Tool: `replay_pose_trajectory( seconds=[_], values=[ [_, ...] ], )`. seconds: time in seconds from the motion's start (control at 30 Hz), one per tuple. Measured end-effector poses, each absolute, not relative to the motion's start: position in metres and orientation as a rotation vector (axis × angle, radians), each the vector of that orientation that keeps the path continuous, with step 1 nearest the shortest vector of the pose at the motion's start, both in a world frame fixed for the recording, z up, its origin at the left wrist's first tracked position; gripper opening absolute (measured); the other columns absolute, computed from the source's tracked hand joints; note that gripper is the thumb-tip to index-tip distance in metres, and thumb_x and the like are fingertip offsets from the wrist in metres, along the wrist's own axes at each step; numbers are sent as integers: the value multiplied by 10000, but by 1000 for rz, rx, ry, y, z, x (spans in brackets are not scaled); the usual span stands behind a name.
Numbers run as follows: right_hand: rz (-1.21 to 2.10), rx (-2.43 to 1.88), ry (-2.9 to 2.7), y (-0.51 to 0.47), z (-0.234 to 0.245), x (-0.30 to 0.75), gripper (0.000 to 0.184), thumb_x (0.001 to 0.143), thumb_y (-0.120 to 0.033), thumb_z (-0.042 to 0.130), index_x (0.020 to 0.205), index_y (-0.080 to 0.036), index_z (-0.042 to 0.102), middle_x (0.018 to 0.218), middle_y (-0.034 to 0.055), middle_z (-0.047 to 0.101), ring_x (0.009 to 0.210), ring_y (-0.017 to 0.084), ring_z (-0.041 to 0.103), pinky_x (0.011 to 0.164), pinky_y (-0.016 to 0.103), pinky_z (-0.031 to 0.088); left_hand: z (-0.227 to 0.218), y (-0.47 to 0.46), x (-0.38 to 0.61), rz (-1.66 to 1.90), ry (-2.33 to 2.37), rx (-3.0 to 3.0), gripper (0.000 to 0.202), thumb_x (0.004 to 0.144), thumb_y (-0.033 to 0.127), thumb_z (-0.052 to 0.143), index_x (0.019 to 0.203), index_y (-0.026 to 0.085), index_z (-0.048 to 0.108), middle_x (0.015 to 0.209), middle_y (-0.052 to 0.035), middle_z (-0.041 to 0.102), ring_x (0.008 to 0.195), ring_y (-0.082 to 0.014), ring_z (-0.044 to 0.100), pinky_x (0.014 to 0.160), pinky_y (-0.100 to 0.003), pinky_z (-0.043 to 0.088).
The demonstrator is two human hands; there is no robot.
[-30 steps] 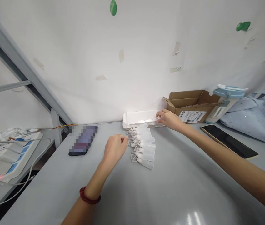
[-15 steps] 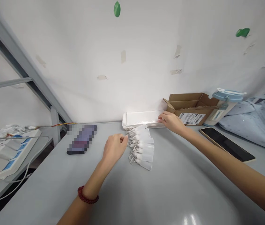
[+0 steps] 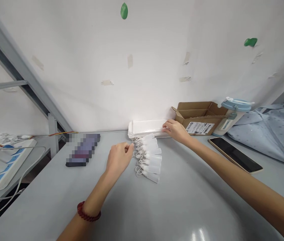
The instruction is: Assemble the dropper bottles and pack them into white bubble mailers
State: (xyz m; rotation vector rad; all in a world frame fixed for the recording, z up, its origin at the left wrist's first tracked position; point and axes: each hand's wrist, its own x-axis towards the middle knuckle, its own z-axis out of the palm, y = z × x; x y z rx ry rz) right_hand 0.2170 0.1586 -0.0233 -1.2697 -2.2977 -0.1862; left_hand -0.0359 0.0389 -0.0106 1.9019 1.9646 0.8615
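Observation:
My right hand reaches to the back of the table, its fingers pinched on the right end of a stack of flat white cartons by the wall. My left hand is closed, knuckles up, just left of a row of translucent white tube-like pieces. Whatever lies inside its curled fingers is hidden. White cord loops hang off the left ends of the pieces, which lie in a column in front of the stack.
An open cardboard box, a blue-lidded bottle, a phone and a pale blue cloth bag stand or lie on the right. To the left are a pixelated dark object and a power strip with cables.
The whole view has shifted slightly, so most things appear farther left. Both hands keep nearly the same places beside the pieces and the stack.

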Motion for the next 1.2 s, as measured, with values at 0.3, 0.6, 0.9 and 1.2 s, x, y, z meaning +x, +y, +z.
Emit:
replay_pose_trajectory(
  seconds=[0.3,0.6,0.9,1.2],
  values=[
    [-252,-1281,-2254,166,-23,217,103,844,-219,551,912,-171,613,917,72,612,752,172,568,624,272,426,-9,37,-35,878,1949,1894,382,791,400,390,497,205,242,468,34,319,479,-116,280,495,-254,201],
    [-483,-1190,-2314,162,-27,209,236,848,-52,395,841,-160,604,913,130,606,849,233,518,695,340,390,-10,40,-36,892,1956,1858,376,791,410,415,483,199,366,464,27,404,486,-123,362,493,-248,247],
    [-624,-1109,-2190,122,-14,212,299,912,-175,322,826,-235,603,865,95,627,734,210,523,652,368,420,4,41,-41,1227,1326,1079,496,740,589,529,924,137,620,800,-48,623,490,-87,462,437,-218,300],
    [-886,-790,-1921,54,-12,227,228,792,-80,561,889,-287,576,843,40,643,708,188,517,637,340,442,9,25,-27,1227,1113,1045,259,741,393,645,794,140,642,600,3,554,531,-102,455,480,-225,337]
  ],
)
